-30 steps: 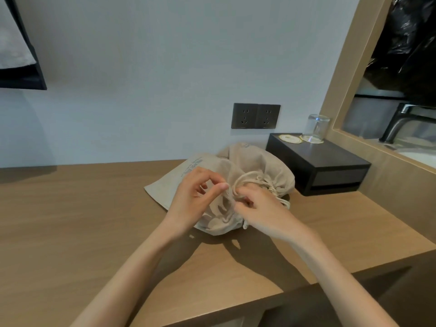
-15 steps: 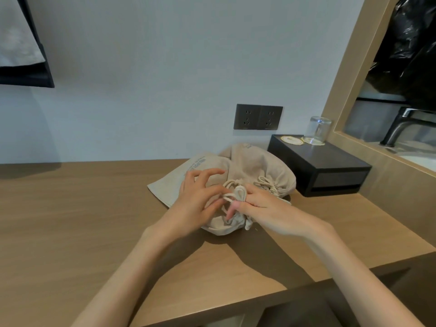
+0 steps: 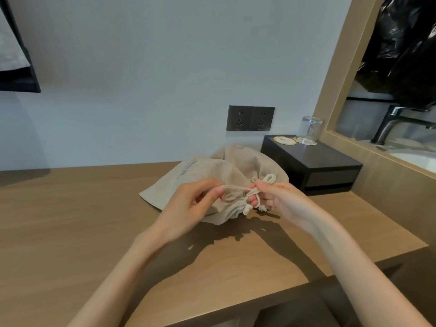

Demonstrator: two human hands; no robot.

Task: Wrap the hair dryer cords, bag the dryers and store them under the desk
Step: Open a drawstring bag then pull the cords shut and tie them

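While the bag (image 3: 210,180) lies on the desk (image 3: 70,220) beside the box (image 3: 313,166), my left hand (image 3: 191,208) and right hand (image 3: 280,201) each pinch its cord (image 3: 236,188), pulled taut between them.

Left hand (image 3: 188,206), right hand (image 3: 280,201) pinch drawstring (image 3: 238,188) of beige bag (image 3: 212,171) on desk (image 3: 70,220).

Double wall socket (image 3: 250,118); black box (image 3: 330,155) below-right, bearing glass (image 3: 309,130) on coaster, second coaster (image 3: 284,140) beside; faucet (image 3: 396,121) far right.
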